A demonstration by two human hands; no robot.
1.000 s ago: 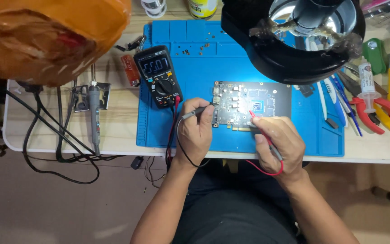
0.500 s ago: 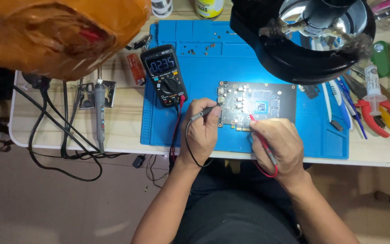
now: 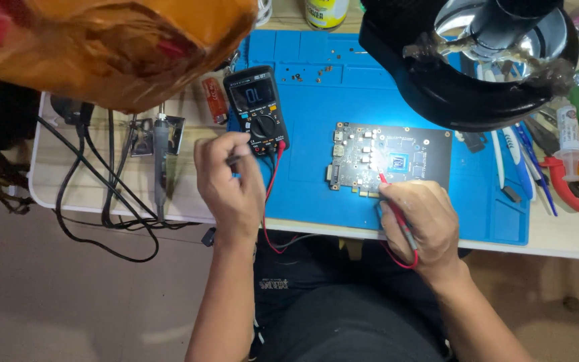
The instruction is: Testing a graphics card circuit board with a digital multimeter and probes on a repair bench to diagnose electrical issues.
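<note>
Circuit board (image 3: 397,161): flat on blue mat (image 3: 316,107). Your right hand (image 3: 420,224) pinches the red probe (image 3: 391,201) onto it; left hand (image 3: 226,181), fingers closed on black probe (image 3: 234,159), beside meter (image 3: 257,110).

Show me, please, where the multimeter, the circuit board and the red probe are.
multimeter (image 3: 257,110): head view, on its dial.
circuit board (image 3: 397,161): head view, on the chip at its centre.
red probe (image 3: 387,182): head view, on its tip end above the right hand.

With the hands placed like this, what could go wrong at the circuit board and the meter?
1. The right hand holds the red probe among close parts of the circuit board; a slip might bridge two contacts.
2. The left hand is by the multimeter; the leads hang over the mat edge and might snag.
</note>
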